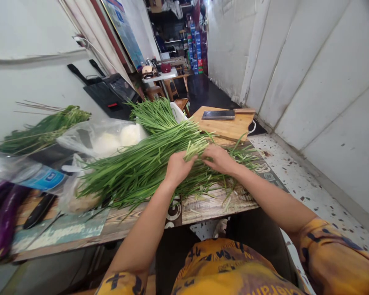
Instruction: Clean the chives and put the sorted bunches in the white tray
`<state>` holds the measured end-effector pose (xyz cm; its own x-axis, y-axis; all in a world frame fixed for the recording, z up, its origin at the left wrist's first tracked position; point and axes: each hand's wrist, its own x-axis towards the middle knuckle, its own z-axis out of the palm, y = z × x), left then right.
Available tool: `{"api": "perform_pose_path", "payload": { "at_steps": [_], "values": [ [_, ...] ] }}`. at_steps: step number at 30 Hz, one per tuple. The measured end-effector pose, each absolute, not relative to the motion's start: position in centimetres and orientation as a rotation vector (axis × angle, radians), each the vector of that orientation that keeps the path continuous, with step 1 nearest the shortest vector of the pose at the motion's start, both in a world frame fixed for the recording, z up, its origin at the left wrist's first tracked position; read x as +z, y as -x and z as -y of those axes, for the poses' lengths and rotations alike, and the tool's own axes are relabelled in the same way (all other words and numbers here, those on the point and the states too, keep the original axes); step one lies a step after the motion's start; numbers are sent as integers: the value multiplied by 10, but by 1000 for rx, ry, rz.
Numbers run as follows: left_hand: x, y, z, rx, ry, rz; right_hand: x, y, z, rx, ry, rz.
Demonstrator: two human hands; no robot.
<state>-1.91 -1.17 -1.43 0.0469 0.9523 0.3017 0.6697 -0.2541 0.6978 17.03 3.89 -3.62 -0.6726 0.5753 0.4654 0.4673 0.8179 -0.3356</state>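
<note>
A long bunch of garlic chives (138,164) lies across the table, its pale cut ends pointing right and up. My left hand (178,167) is closed around these stems just below their ends. Beside it, my right hand (218,157) has its fingers pinched together at the stem ends; exactly which stalks they hold is partly hidden. Another thick heap of chives (158,116) rests behind in a white tray (178,112). Loose leaves and trimmings (209,186) are strewn under and around both hands.
A cleaver (218,115) lies on a wooden cutting board (215,128) at the back right. To the left are a plastic bag with white round items (119,137), a large bottle (46,177), purple eggplants (9,213) and a black-handled knife (39,211). The table edge (135,229) runs before me.
</note>
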Motion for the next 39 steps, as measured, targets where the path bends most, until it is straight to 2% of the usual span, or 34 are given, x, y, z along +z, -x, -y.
{"api": "perform_pose_path", "payload": {
  "at_steps": [5, 15, 22, 33, 39],
  "values": [
    [-16, 19, 9, 951, -2096, -1642, -33, -168, -32, 283, 803, 2353],
    [-15, 19, 8, 998, -1752, -1628, -34, -169, -36, 851, 1011, 1842],
    [-14, 19, 8, 1022, -1725, -1607, -30, -178, -39, 560, 1183, 1769],
    [-17, 19, 7, 1075, -1659, -1622, -35, -165, -29, 1172, 971, 1787],
    [-11, 19, 9, 1056, -1636, -1563, -36, -166, -30, 1121, 886, 1794]
  ]
}}
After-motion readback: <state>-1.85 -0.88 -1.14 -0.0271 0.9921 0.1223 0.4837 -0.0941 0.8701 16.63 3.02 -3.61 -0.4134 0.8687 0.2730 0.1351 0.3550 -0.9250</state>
